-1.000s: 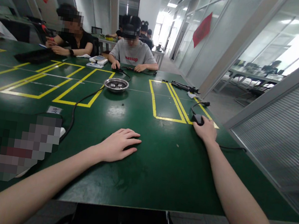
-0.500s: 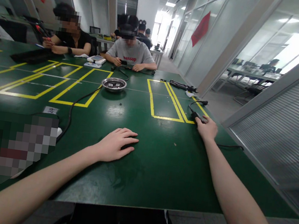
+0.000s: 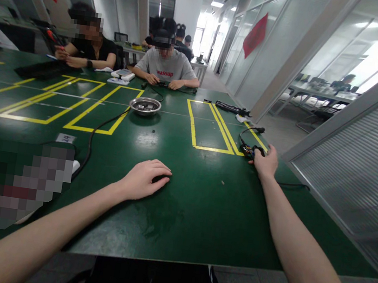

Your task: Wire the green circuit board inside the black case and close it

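My left hand rests palm down on the green table, holding nothing, its fingers slightly bent and thumb apart. At the right side of the table, my right hand grips a small black corded device. The side facing left shows small coloured details, too small to make out. From it a thin black cable curves up to a black plug-like end. Part of the device is hidden behind my fingers.
A metal bowl with several small metal pieces stands mid-table. Yellow tape marks rectangles on the tabletop. A black folded stand-like object lies at the far right. A blurred-out object lies left. Across the table, a person handles a dark object.
My right hand has turned the black device and lifted it slightly, so its coloured details now show. The left hand's fingers have drawn closer together.
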`<action>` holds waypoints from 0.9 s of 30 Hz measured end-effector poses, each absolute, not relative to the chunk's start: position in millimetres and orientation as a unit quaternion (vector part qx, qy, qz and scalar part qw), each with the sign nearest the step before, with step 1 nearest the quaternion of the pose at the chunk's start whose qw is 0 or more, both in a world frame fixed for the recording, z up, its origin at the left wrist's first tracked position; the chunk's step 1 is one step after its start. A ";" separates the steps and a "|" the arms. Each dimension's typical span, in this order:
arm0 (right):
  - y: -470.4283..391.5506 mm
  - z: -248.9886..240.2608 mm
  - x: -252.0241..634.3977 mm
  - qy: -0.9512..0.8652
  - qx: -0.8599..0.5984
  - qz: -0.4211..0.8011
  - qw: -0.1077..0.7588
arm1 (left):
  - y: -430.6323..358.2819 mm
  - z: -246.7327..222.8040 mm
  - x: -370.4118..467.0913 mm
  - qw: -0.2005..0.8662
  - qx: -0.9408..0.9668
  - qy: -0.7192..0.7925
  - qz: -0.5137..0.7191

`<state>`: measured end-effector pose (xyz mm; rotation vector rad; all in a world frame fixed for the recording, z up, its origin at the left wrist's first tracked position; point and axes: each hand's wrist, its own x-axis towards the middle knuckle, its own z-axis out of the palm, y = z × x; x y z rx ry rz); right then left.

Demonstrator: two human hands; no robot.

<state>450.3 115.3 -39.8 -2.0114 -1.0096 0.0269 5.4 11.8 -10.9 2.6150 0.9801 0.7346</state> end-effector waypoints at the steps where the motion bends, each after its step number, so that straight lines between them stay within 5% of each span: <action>1: 114.8 -39.4 448.6 -0.412 -0.806 0.005 0.425 | 12.4 -10.5 4.6 0.128 0.892 0.346 0.262; 27: 108.0 -21.0 432.5 -0.466 -0.798 -0.071 0.375 | 13.1 -5.0 0.4 0.121 0.852 0.409 0.305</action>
